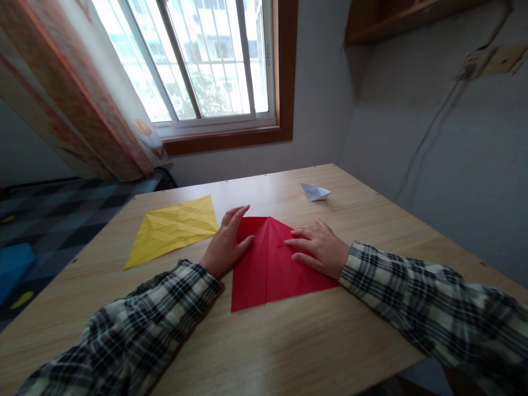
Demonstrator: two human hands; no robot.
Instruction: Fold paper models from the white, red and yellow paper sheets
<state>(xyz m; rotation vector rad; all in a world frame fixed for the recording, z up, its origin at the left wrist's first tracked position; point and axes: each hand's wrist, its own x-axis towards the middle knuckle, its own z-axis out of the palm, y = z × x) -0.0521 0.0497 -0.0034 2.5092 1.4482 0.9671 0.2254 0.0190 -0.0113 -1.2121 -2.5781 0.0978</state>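
A sheet of red paper [264,272] lies on the table in front of me, with a crease running down its middle. Its upper right corner is folded in toward that crease. My left hand [226,242] rests at the upper left edge of the sheet, thumb and fingers apart. On the folded right side lies my right hand [319,247], its fingers spread flat over the paper. Part of the sheet's left and right edges is hidden beneath the hands.
Left of the red sheet lies a creased yellow paper [177,225]. A small white folded paper boat [315,192] sits near the back of the wooden table [256,352]. Behind are a window [198,66] and a curtain [82,82]; a cable [429,132] hangs on the right wall.
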